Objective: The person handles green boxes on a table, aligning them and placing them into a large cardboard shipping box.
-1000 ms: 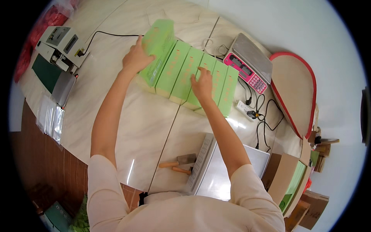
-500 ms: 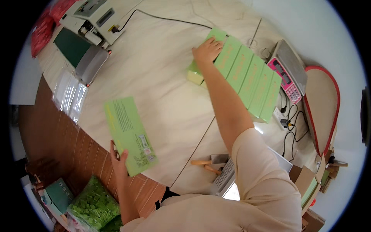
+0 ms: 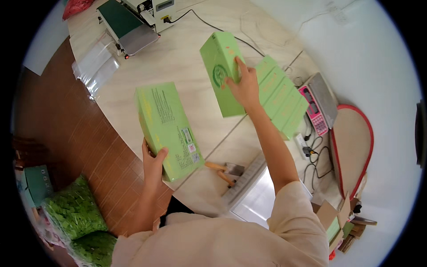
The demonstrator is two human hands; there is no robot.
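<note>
My left hand [image 3: 154, 162] grips the lower left edge of a green box [image 3: 171, 127], its thumb on the face that carries print and small stickers. Another green box [image 3: 220, 82], with a round dark green emblem on its side, is tilted up in my right hand [image 3: 243, 84], the fingers spread across its right side. Beyond that hand, a row of several like green boxes [image 3: 281, 100] rests on the table, partly covered by my right wrist and the raised box.
A sealing machine with a green belt [image 3: 119, 20] stands at the far left, clear plastic bags [image 3: 95, 66] beside it. A pink-panelled scale [image 3: 316, 111] and a power strip [image 3: 303, 144] with cables lie right. Wooden-handled tools [image 3: 218, 167] sit near the front edge.
My right hand has lifted a box from the left end of the row and brought it nearer. My left hand has raised its box slightly. The view has shifted.
</note>
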